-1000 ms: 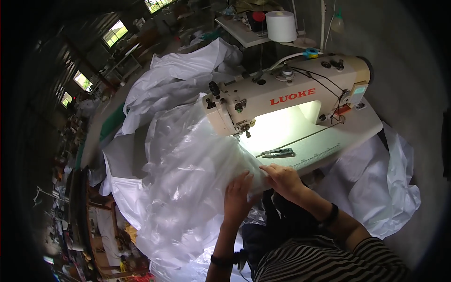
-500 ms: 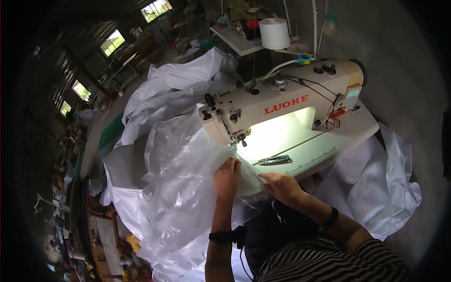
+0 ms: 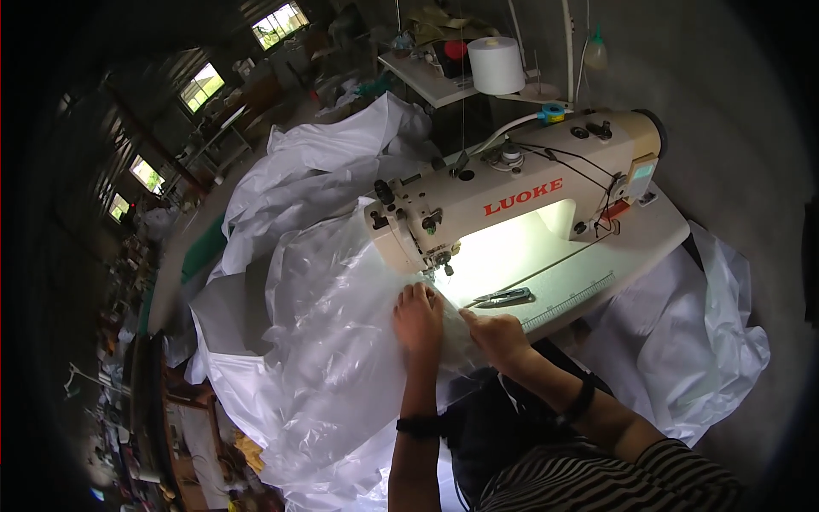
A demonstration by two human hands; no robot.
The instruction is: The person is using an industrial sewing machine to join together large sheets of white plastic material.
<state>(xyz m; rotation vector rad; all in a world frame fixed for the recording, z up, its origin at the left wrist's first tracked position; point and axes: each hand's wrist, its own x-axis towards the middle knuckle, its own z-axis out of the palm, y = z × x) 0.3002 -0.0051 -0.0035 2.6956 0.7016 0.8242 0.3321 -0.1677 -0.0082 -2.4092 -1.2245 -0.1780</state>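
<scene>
A pale sewing machine (image 3: pixel 520 196) stands before me, its lamp lighting the bed under the arm. A translucent plastic sheet (image 3: pixel 333 299) spreads left from beneath the needle area. Just in front of the presser foot (image 3: pixel 437 271), my left hand (image 3: pixel 418 320) grips the sheet with bent fingers close together. My right hand (image 3: pixel 499 339) pinches the sheet's right edge at the front of the bed, thumb and forefinger closed. Thread snips (image 3: pixel 505 297) lie on the bed beyond the right hand, touching neither hand.
White sheeting (image 3: pixel 316 158) is heaped behind and left of the machine, and more white sheeting (image 3: pixel 682 341) hangs at right. A thread cone (image 3: pixel 496 66) stands behind the machine. A ruler strip (image 3: pixel 567 301) runs along the bed's front edge.
My right hand has shifted left along the sheet edge, nearer my left hand. The left hand has moved slightly toward the presser foot, and the sheet between the hands has bunched closer.
</scene>
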